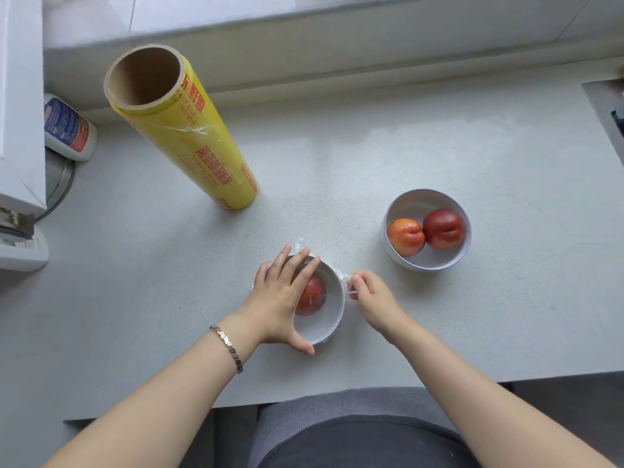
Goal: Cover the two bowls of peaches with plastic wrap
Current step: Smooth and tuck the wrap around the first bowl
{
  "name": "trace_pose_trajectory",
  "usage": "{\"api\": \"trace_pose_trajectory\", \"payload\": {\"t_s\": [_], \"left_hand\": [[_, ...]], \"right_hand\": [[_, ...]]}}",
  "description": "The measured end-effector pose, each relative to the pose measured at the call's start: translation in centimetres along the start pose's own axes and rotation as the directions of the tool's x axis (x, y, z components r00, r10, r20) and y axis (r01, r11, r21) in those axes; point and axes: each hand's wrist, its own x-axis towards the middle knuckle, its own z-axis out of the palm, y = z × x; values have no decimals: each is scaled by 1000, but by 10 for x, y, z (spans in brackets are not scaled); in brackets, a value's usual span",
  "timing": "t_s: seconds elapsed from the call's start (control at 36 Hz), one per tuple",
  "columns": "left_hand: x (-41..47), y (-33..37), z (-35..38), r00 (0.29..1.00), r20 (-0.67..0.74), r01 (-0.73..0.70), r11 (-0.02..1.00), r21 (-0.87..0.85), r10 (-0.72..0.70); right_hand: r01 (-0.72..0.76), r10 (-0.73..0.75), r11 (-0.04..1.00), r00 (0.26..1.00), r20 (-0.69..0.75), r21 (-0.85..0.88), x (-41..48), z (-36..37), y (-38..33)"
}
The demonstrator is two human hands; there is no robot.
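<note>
The left hand (pixel 280 298) is lying flat over the near bowl (pixel 320 327), fingers spread across the film and thumb hooked on the near rim — likely steadying the bowl and keeping the film taut. The right hand (pixel 369 292) is pinching a bunched edge of plastic wrap (pixel 347 282) at the bowl's right side, apparently to tuck it down. The second bowl (pixel 427 261), holding two peaches, is sitting uncovered to the right on the counter (pixel 371 157). The roll (pixel 189 130) is standing upright, well apart — ready for it.
</note>
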Motion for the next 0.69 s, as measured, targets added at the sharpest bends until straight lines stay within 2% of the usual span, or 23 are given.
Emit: {"api": "trace_pose_trajectory", "payload": {"t_s": [0.11,0.17,0.31,0.42,0.5,0.58,0.69], "left_hand": [[0,3,-1,998,14,56,998,8,-56],[0,4,-2,997,16,70,998,-3,-70],[0,5,-3,997,30,68,998,9,-69],[1,5,-3,997,33,66,998,5,-66],[1,4,-2,998,28,60,998,-14,-60],[0,4,-3,998,32,61,998,1,-61],[3,6,-1,996,23,84,996,-2,-84]], "right_hand": [[20,14,963,992,-125,270,-5,-4,0],[-3,51,939,990,-133,343,-6,-4,2],[-131,152,941,987,-46,311,-4,0,-3],[-262,217,888,963,159,379,-2,-4,-11],[-311,270,924,943,194,223,-1,-8,-15],[-240,221,959,966,133,152,1,-9,-19],[-6,5,998,1000,13,69,2,-2,-24]]}}
